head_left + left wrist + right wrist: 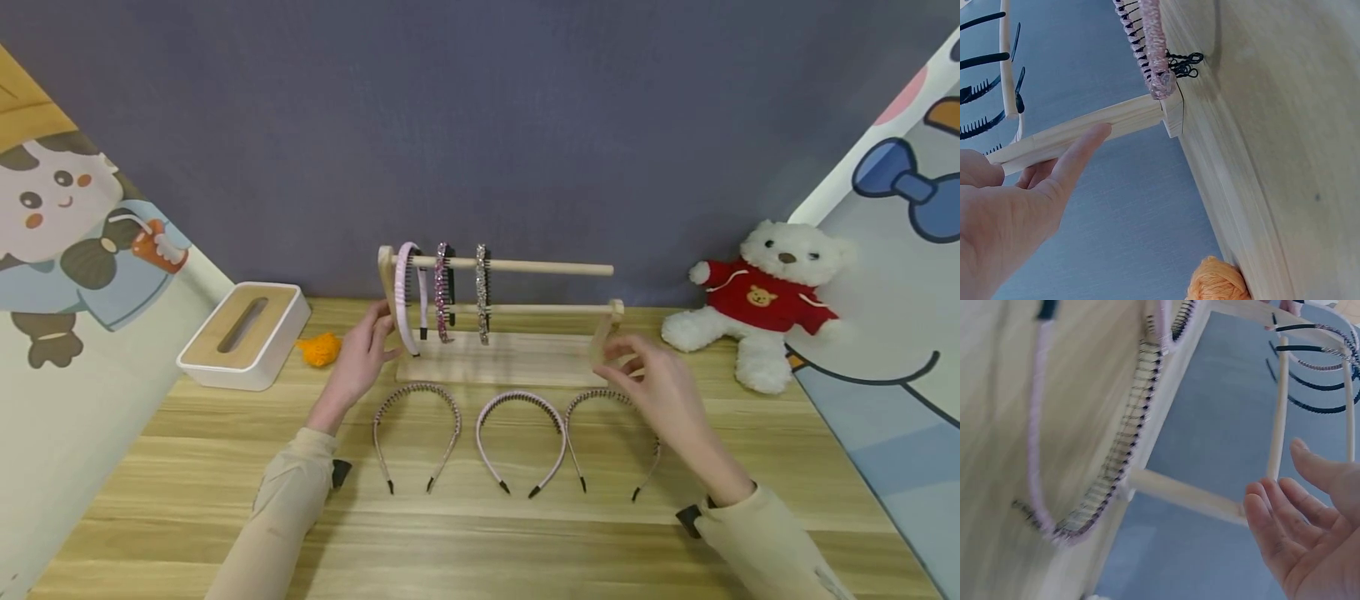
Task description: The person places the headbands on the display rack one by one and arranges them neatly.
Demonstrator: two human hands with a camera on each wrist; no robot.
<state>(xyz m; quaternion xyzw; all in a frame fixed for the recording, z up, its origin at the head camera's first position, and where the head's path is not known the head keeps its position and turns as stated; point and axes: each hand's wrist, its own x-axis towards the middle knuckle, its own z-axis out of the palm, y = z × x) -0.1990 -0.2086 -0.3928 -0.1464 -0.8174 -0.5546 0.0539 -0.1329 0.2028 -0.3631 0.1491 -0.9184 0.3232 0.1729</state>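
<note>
A wooden headband rack [525, 358] stands at the back of the table. My left hand [362, 354] grips its left post [1085, 128], thumb on one side and fingers on the other. My right hand [656, 383] is at the right post [602, 337], with loosely bent fingers [1260, 506] right at the post's upper end. Three headbands hang on the rods: a pale pink one [402, 300], a pink glittery one [441, 292] and a silver glittery one [482, 292]. The upper rod [555, 267] has a free right end in the head view.
Three more headbands lie in front: left [377, 408], middle [483, 408] and right [573, 404]. A tissue box [277, 358] and an orange yarn ball [320, 349] are at left. A white teddy bear [765, 292] in red sits at right; a dark wall [480, 125] stands behind.
</note>
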